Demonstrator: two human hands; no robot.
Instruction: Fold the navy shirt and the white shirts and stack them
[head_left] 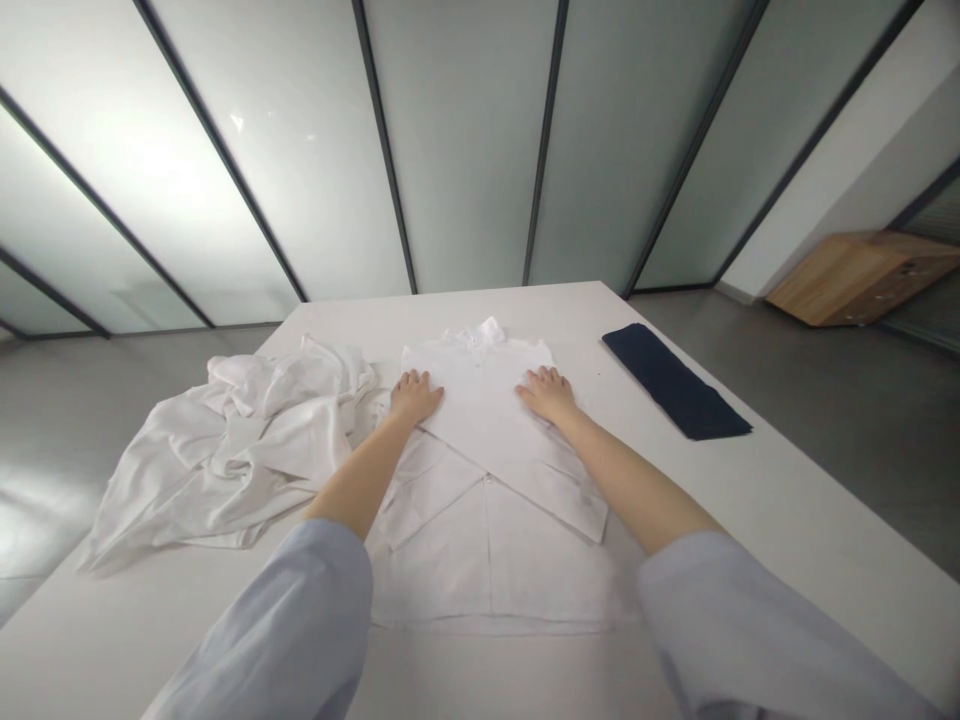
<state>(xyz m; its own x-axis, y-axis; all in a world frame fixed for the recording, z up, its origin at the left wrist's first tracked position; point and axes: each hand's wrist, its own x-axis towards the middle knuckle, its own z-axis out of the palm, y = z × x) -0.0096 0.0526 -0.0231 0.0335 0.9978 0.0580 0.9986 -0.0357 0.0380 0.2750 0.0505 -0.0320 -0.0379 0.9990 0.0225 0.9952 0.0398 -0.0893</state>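
A white shirt [480,415] lies spread on the table, its collar at the far end and its hem towards me. Both sleeves are folded inward across the front, crossing near a button at the middle. My left hand [416,396] rests on the shirt's left edge below the shoulder, fingers spread. Opposite it, my right hand [549,394] lies on the right edge at about the same height, its fingers also apart. Each palm faces down on the cloth. Neither hand grips anything that I can see.
A loose heap of white cloth [247,450] spreads over the left side of the white table [757,530]. Towards the right edge lies a folded dark navy cloth [671,380]. Frosted glass panels [465,140] stand behind the table, and a wooden cabinet [855,280] is on the floor at far right.
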